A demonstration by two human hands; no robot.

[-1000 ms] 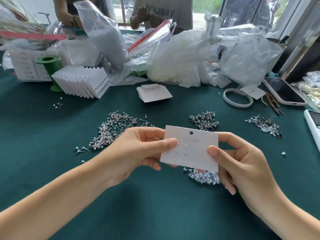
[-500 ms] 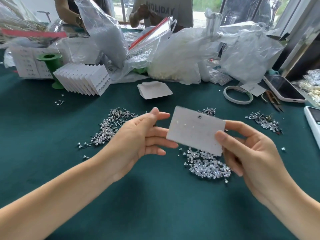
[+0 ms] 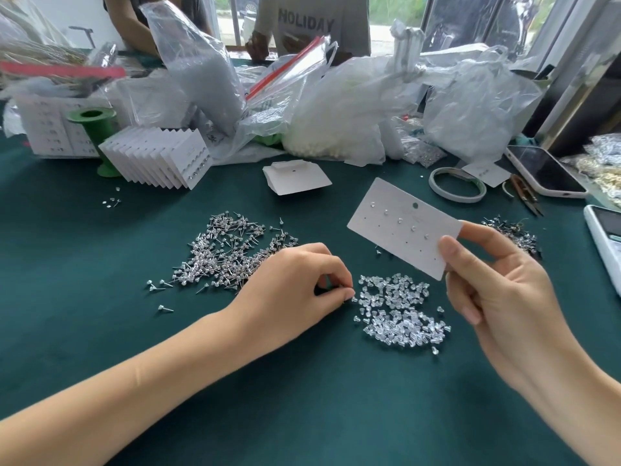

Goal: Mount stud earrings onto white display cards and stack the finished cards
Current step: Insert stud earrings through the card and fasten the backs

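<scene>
My right hand pinches a white display card by its lower right corner and holds it above the green table; a row of studs sits in the card's upper holes. My left hand is down on the cloth, its fingertips pinching a small clear piece at the left edge of the pile of clear earring backs. A heap of silver stud earrings lies just left of that hand. A fanned stack of finished cards stands at the back left. Blank cards lie behind the centre.
Plastic bags crowd the far side, with a green spool at the left. A tape ring, snips, a phone and a second device lie at the right. Another stud pile sits behind my right hand. Two people stand across the table.
My left hand let go of the card and dropped to the pile of clear backs. My right hand alone now holds the card, lifted up and to the right.
</scene>
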